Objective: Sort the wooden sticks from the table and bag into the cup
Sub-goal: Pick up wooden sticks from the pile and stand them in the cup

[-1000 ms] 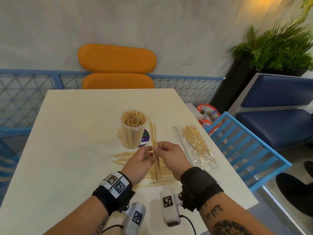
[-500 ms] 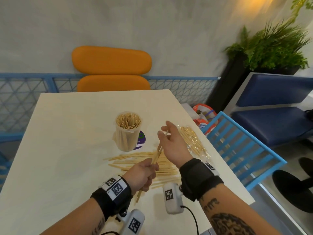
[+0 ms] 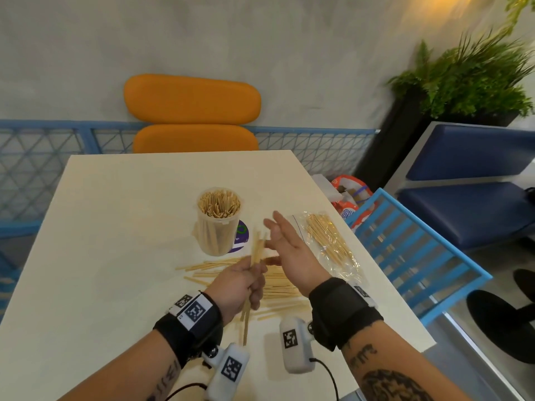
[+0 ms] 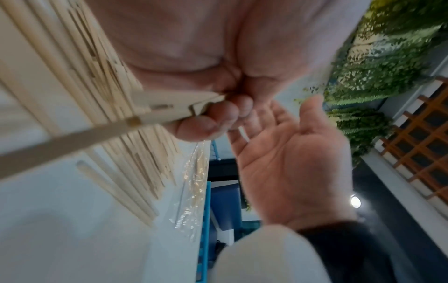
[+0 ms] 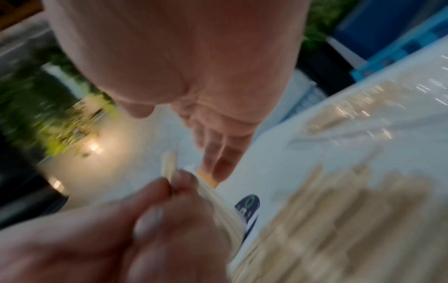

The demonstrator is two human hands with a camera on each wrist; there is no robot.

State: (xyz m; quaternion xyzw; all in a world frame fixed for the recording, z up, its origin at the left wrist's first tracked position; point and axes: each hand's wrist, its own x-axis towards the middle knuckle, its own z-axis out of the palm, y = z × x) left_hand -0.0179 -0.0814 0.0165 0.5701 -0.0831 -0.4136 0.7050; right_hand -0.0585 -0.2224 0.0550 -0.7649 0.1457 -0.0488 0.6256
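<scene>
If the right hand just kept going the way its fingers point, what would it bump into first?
Probably the cup full of sticks. The open right hand points away and slightly left, towards it. Depth is unclear, so it might pass just beside it.

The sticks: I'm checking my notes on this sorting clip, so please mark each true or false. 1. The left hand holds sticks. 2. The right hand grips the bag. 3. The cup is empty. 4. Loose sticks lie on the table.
1. True: the left hand grips a few sticks.
2. False: the right hand is open, beside the bag.
3. False: the cup is packed with sticks.
4. True: loose sticks lie on the table.
</scene>
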